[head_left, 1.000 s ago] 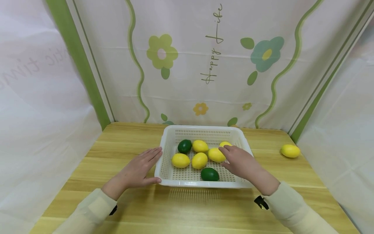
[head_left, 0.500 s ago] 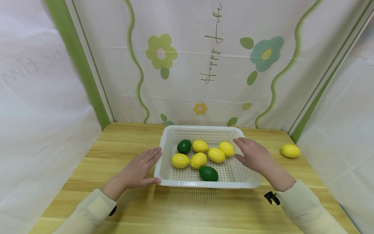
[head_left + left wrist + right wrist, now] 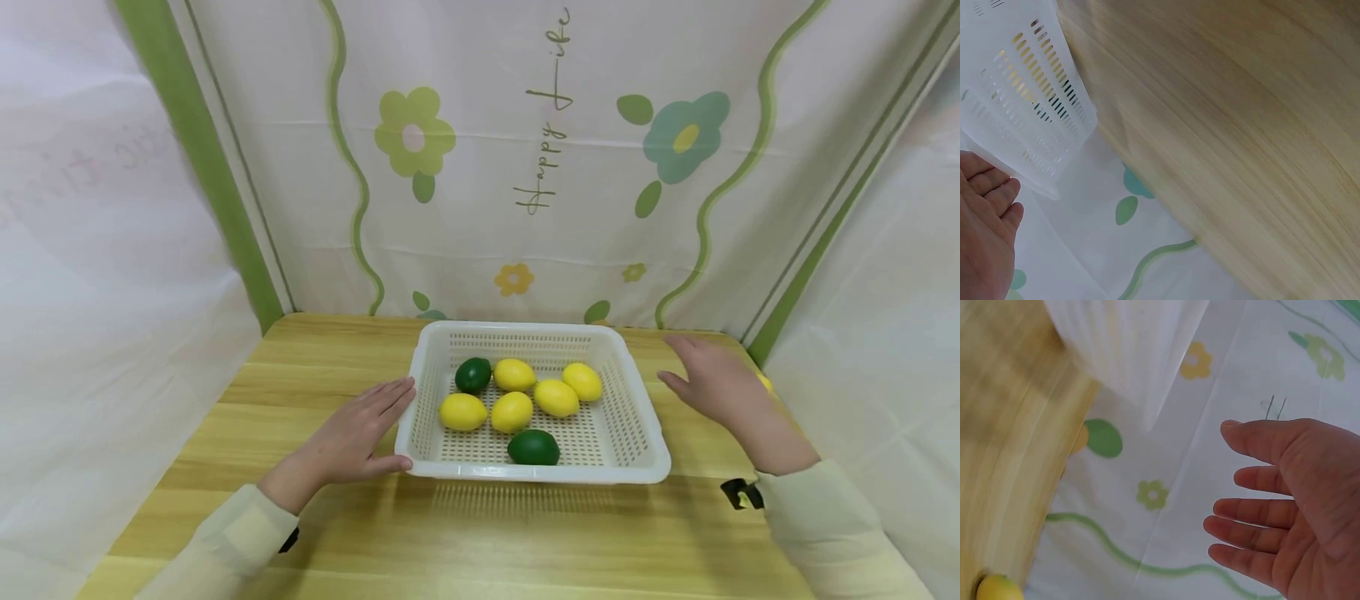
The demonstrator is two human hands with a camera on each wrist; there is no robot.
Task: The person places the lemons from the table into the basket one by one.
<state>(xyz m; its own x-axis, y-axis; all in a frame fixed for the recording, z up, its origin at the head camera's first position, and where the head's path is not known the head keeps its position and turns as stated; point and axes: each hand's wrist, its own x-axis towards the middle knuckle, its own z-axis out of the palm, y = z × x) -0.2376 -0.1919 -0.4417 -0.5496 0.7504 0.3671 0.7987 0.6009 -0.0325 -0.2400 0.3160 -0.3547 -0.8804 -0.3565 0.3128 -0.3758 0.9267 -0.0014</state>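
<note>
A white slotted plastic basket (image 3: 536,473) stands on the table, holding several yellow lemons (image 3: 557,398) and two dark green lemon-shaped fruits, one at the back left (image 3: 473,376) and one near the front (image 3: 534,447). My left hand (image 3: 345,437) rests against the basket's left side, fingertips at the rim and thumb by the front corner. Its fingers lie straight along the rim in the left wrist view. Right of the basket, my right hand (image 3: 720,387) is in the air with spread fingers and nothing in it. Behind it, a lone lemon (image 3: 999,588) is mostly hidden in the head view.
The wooden table (image 3: 480,542) ends at the back against a white curtain (image 3: 465,208) printed with flowers. More white cloth hangs at the left (image 3: 112,292) and right sides (image 3: 885,333).
My right hand has moved right, from over the fruit in the basket to beyond its right rim, near the lone lemon. The front green fruit has shifted slightly left. My left hand stays put.
</note>
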